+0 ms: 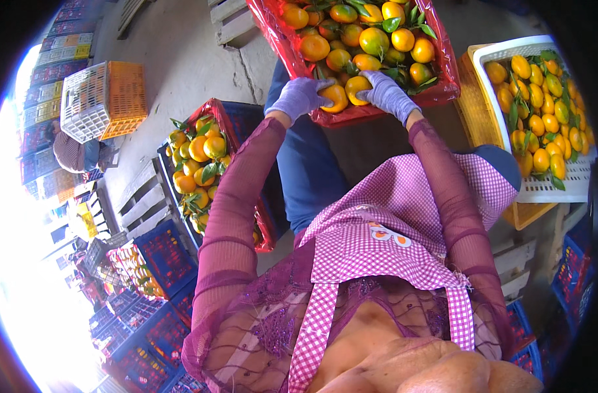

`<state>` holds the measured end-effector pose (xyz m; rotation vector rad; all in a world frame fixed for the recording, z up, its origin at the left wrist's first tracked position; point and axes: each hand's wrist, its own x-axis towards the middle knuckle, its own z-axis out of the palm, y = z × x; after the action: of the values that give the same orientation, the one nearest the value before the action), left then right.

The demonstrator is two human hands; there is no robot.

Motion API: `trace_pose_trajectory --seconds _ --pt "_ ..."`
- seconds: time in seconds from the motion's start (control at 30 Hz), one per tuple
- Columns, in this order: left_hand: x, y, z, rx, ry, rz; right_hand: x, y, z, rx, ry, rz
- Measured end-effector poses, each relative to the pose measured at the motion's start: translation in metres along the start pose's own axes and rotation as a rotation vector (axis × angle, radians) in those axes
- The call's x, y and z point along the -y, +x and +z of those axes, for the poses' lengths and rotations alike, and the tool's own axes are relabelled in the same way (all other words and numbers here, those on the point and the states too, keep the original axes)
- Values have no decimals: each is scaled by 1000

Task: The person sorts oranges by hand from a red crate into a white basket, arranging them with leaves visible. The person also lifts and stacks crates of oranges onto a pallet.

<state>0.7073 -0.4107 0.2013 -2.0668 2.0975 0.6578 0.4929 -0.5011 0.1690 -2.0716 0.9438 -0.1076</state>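
My left hand [299, 98], in a light purple knit glove, has its fingers around an orange mandarin [334, 99] at the near edge of a crate. In the matching glove, my right hand [388, 94] grips another mandarin [356, 89] right beside it. Both fruits are low in the near part of the crate, which is lined with shiny red plastic film [444, 93]. Beyond my fingers, orange and greenish mandarins [374, 41] with green leaves fill this crate. My palms and the undersides of both held fruits are hidden.
At right, a white plastic basket [554, 192] of mandarins rests on a yellow crate [481, 98]. A red-lined crate [220, 110] of mandarins stands at left. Farther left are wooden pallets [144, 199], stacked blue crates [166, 255], white and orange crates [124, 93] and a crouching person [73, 151].
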Motion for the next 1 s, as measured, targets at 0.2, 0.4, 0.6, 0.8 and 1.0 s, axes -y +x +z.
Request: trace_pose_trajectory --seconds 0.2,0.4,0.6,0.8,1.0 --pt "2 -5 -7 33 -62 15 -2 7 -1 27 41 -26" --pt "-36 -12 -10 -25 359 8 4 3 8 -99 -100 -103" --pt "-82 3 19 -386 45 175 -2 1 5 -149 -25 -48" --pt "-79 9 33 -494 124 154 13 -56 -41 -355 -27 -108" --pt "-74 13 40 -511 106 184 -140 -105 -209 -787 -372 259"
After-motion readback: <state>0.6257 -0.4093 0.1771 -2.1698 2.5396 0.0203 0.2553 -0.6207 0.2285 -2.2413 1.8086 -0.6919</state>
